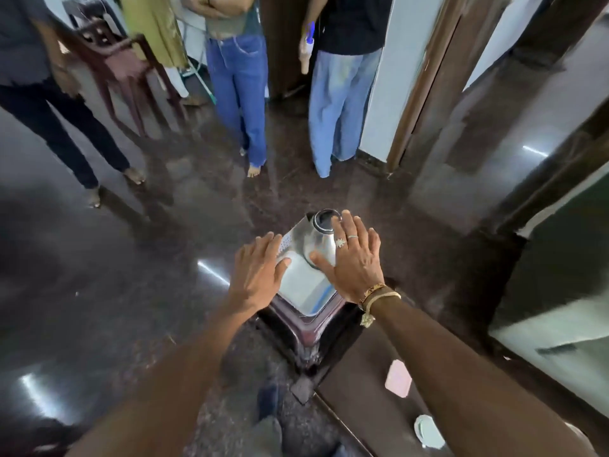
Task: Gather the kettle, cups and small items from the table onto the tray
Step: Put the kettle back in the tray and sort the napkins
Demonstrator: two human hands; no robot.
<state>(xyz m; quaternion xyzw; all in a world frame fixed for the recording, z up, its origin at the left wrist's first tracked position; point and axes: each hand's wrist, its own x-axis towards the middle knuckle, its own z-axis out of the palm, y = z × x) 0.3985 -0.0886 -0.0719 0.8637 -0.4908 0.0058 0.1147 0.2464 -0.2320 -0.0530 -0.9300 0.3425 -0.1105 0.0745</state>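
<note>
Dim indoor light, white glare streaks on the glossy floor [99,291], motion blur, edges bowed wide-angle.

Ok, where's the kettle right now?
In the head view the kettle sits centre frame on the far end of the steel tray, atop a maroon stool, with the right hand spread over it.

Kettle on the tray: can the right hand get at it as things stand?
Probably yes. The right hand is spread open just over the kettle, fingers by its rim, with nothing between them. The left hand sits off to the side, at the tray edge.
</note>
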